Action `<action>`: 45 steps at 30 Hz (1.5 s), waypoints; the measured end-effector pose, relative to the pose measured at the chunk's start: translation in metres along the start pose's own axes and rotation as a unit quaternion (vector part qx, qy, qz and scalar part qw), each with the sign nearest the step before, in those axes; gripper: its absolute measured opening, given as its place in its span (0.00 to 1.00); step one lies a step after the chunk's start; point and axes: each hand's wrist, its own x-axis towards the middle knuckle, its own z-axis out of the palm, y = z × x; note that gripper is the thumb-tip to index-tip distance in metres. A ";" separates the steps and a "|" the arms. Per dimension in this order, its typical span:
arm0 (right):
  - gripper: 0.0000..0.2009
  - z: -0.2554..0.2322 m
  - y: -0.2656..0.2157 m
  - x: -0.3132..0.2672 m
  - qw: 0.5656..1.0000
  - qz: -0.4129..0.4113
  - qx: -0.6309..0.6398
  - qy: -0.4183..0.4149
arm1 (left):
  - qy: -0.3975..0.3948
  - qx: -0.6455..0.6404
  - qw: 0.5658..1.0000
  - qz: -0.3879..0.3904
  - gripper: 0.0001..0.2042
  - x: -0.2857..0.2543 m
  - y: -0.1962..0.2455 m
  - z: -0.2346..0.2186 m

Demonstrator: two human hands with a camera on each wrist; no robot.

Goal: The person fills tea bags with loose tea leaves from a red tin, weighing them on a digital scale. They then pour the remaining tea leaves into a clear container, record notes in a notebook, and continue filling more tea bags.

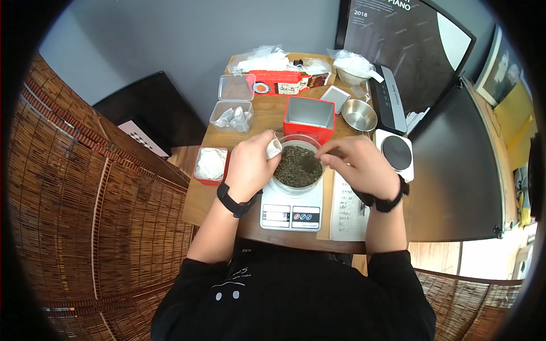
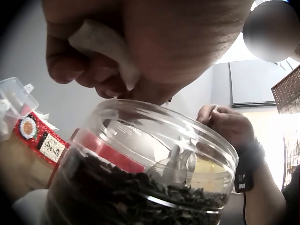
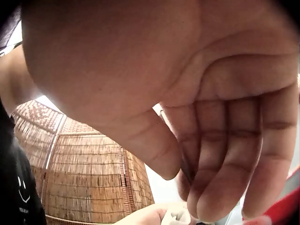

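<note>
A clear round jar of dark loose tea leaves stands on a white kitchen scale. My left hand holds a small white tea bag at the jar's left rim, its mouth open. Over the right rim, my right hand pinches the handle of a spoon, thumb against fingers. The spoon shows through the jar wall in the left wrist view, its bowl down at the leaves. In the right wrist view the palm and curled fingers hide most of the handle.
Behind the jar stands an open red tin. At left are a red box of white bags and a lidded clear container. A notebook, steel bowl and small round-topped scale lie to the right, beside a monitor.
</note>
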 end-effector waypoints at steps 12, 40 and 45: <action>0.10 0.006 0.045 0.016 0.960 0.131 0.244 -0.041 | -0.145 0.206 0.964 0.087 0.15 0.017 0.010 -0.006; 0.11 -0.022 0.025 -0.002 0.937 0.033 0.326 0.117 | -0.033 -0.013 0.999 -0.026 0.11 0.005 0.008 0.001; 0.08 -0.026 -0.007 -0.009 0.993 0.014 0.095 0.070 | -0.020 0.011 1.000 -0.019 0.11 0.004 0.007 0.002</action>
